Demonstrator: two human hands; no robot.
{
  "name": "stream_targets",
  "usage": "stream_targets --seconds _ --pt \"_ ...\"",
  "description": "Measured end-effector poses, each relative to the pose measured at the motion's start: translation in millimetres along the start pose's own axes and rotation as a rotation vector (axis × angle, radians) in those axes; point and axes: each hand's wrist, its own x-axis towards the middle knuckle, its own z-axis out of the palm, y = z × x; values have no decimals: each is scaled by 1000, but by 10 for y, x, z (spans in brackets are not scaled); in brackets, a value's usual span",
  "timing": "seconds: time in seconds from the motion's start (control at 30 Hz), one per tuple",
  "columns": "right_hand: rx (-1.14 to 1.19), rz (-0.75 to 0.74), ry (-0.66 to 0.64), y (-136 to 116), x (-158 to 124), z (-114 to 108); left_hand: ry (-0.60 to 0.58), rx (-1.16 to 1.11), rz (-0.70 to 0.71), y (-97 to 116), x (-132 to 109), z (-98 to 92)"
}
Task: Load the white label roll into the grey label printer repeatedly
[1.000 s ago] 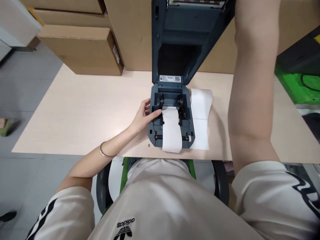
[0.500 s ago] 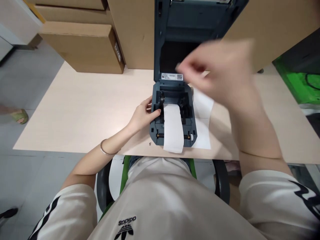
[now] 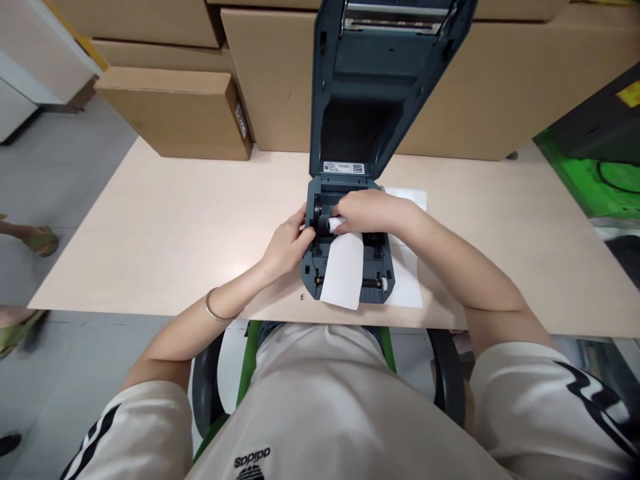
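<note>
A dark label printer (image 3: 311, 267) stands on the table with its lid (image 3: 360, 73) raised. My right hand (image 3: 367, 212) reaches into the bay and is closed around a small white paper roll (image 3: 336, 224). From that roll a paper strip (image 3: 343, 270) runs forward over the roller (image 3: 371, 283) and past the printer's front edge, slanting slightly left. At the printer's left side, my left hand (image 3: 290, 243) grips the wall, its thumb over the rim and its fingers partly hidden along the outside.
White sheets (image 3: 407, 267) lie under and right of the printer. A flat cardboard box (image 3: 173, 113) stands at the back left, with larger cartons (image 3: 450, 93) behind the lid. A green surface (image 3: 600, 180) with a black cable is at far right. Another person's foot (image 3: 40, 241) shows at left.
My right hand has come down from above the printer into its bay and taken hold of the paper roll. The strip's front end has swung slightly left. My left hand stays at the side.
</note>
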Motion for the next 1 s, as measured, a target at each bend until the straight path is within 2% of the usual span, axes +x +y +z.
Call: stream_targets --seconds 0.27,0.43,0.57,0.67,0.77,0.83,0.93,1.0 --pt "128 -5 59 39 -4 82 -3 8 -4 27 2 5" --pt "293 9 247 31 -121 -19 -4 24 -4 22 1 4" --pt "471 3 422 136 -618 -242 -10 18 18 18 -7 4" --pt "518 25 487 419 -1144 -319 -10 25 28 10 -7 5" --pt "491 173 372 862 -1509 -209 -10 41 20 -3 -3 8" --pt "467 289 241 1171 -1563 -36 -7 54 21 -10 1 9" --pt "430 452 58 1539 -1382 317 9 66 27 -4 7 9" --pt "416 558 7 1695 -1176 571 15 66 23 11 10 8"
